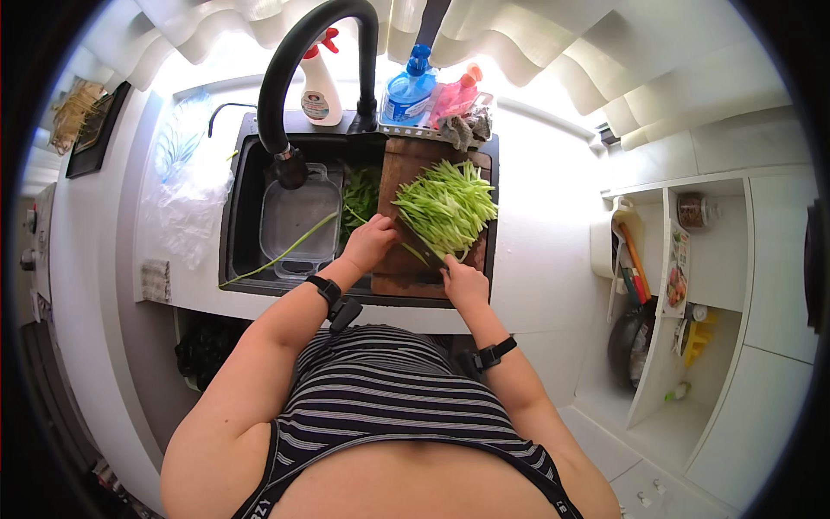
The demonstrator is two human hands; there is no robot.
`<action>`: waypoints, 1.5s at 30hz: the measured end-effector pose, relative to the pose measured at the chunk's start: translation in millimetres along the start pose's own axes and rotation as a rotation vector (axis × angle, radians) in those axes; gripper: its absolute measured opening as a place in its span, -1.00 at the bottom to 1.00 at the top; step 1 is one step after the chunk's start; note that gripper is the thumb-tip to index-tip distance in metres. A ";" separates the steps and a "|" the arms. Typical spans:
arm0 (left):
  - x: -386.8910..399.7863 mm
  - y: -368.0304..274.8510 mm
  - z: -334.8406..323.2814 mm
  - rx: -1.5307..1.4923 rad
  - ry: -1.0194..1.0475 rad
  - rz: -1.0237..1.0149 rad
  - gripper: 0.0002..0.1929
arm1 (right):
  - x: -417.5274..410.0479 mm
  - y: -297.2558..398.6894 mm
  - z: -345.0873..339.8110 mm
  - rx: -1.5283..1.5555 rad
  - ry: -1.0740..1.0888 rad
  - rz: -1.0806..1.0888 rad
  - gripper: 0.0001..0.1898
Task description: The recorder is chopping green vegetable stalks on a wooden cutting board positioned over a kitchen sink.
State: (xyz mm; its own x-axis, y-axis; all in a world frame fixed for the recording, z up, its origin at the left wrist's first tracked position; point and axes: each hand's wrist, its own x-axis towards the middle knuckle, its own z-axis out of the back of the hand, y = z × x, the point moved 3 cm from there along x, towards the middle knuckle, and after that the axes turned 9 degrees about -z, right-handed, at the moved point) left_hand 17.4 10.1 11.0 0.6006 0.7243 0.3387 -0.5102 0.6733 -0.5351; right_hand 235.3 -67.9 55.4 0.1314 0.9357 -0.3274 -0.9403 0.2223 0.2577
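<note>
A wooden cutting board (pixel 397 162) lies across the right side of the black sink (pixel 235 214). On it is a heap of sliced green stalks (pixel 447 204), probably celery. My right hand (pixel 465 282) grips a knife (pixel 418 241), whose dark blade lies along the heap's lower left edge. At the board's left edge, my left hand (pixel 373 241) has its fingers bent over a thin green stalk (pixel 413 252) that reaches towards the blade. Leafy greens (pixel 362 194) lie in the sink left of the board. A long stalk (pixel 285 256) rests across a clear plastic basin (pixel 299 214) and the sink's front rim.
A black faucet (pixel 269 97) arches over the sink. Behind stand a white spray bottle (pixel 320 91), a blue pump bottle (pixel 408 94) and a pink one (pixel 457 94). Crumpled plastic bags (pixel 194 201) lie on the left counter. Open shelves (pixel 713 259) stand at the right.
</note>
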 end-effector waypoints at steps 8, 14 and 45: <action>-2.0 1.7 0.9 0.004 -0.019 -0.015 -0.95 | -9.5 10.2 13.8 -0.006 0.046 -0.005 -0.79; 0.1 -1.0 -2.1 -0.018 -0.017 0.015 -0.94 | 9.8 13.9 -17.3 0.073 -0.002 -0.020 -0.78; 4.9 -4.5 17.8 -0.036 -0.117 -0.027 -0.88 | -7.2 10.8 21.8 0.065 0.060 -0.033 -0.79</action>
State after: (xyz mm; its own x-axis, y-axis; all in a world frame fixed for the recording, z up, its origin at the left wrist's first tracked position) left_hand 11.6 13.3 28.8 0.5369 0.7199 0.4399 -0.4714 0.6884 -0.5513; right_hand 231.1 -66.2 80.3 0.1414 0.9099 -0.3900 -0.9130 0.2722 0.3038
